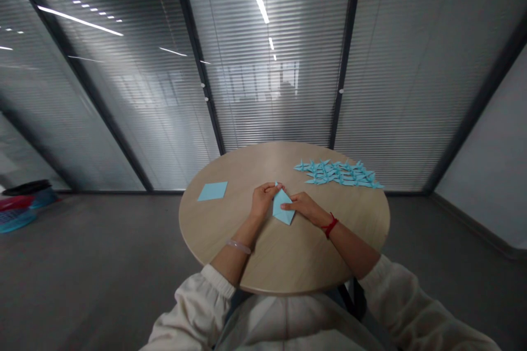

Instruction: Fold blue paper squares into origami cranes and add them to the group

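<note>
Near the middle of the round counter (288,266), note the folded blue paper (283,215), with the left hand (262,200) pinched together on its far tip and the right hand (305,206) clamped at its right side, thumb across the upper face. For a crisp result, judging by this grip, match the edges at the tip before pressing, then crease with firm, even pressure. Leave undisturbed the flat blue sheet (213,191) to the left and the folded blue pieces (338,174) beyond to the right.
</note>
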`<state>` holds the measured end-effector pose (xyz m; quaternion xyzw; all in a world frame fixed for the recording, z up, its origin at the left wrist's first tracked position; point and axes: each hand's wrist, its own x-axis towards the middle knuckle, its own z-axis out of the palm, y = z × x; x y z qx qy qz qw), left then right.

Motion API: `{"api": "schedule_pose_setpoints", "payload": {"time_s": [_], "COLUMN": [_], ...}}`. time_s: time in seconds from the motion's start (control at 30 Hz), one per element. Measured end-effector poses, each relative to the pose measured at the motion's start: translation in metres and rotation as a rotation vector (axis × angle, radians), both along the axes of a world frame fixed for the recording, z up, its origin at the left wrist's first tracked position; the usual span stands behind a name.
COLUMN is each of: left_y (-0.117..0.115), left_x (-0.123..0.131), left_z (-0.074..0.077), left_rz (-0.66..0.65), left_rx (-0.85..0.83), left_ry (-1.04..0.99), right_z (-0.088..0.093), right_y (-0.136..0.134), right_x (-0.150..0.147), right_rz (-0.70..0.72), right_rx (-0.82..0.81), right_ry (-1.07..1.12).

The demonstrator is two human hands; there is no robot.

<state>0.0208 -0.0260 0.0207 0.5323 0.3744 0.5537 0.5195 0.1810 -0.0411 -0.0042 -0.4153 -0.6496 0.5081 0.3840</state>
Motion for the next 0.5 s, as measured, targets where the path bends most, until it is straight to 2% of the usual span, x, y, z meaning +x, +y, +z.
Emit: {"api": "schedule_pose_setpoints", "payload": {"time_s": [0.5], "left_y": [-0.0004], "left_x": [-0.003], "left_z": [0.0013], "left_rz": [0.145], "left_rx": [0.026], "left_ry": [0.089], "right_z": [0.0101], "right_y": [-0.0081], "right_x": [-0.0016], "right_rz": [0.038], "right_rx": [-0.027], "right_ry": [-0.062]}}
